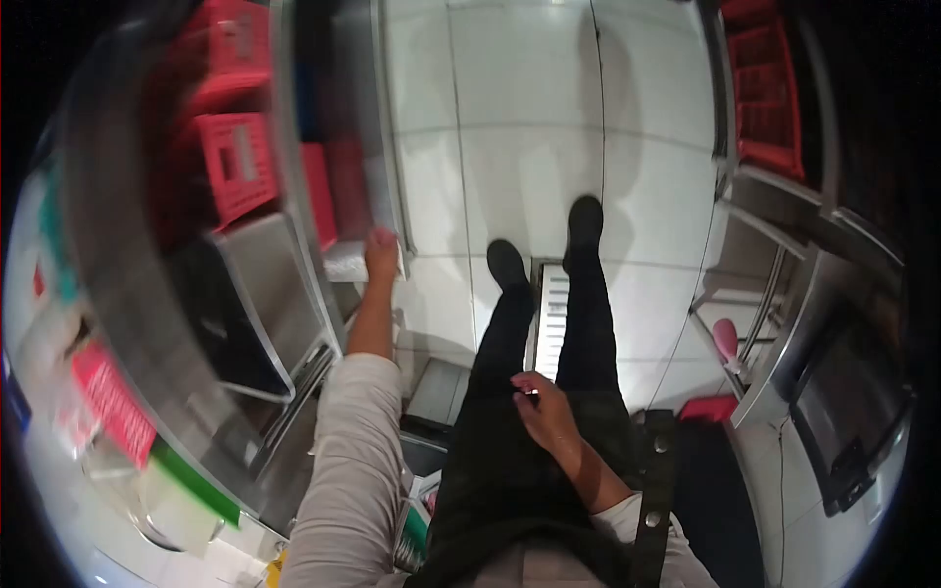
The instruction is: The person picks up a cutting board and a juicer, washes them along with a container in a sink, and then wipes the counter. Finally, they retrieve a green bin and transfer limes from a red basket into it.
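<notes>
My left hand [382, 253] reaches forward on the left, its fingers closed beside a white, rough-textured block [350, 263]. That block sits at the near end of a long grey panel [355, 98], which is blurred. Red plastic [319, 194] shows along the panel's side. What exactly the left fingers grip is hard to make out. In front of my dark apron, my right hand [545, 410] hangs with loosely bent fingers and a gap between thumb and forefinger. I see nothing held in it.
Red crates [237, 162] stand on the left shelving, above a tilted grey-framed panel [265, 309]. A metal-framed rack [769, 294] with a pink object [725, 343] is on the right. A white floor grate [551, 314] lies between my feet on the tiled floor [529, 88].
</notes>
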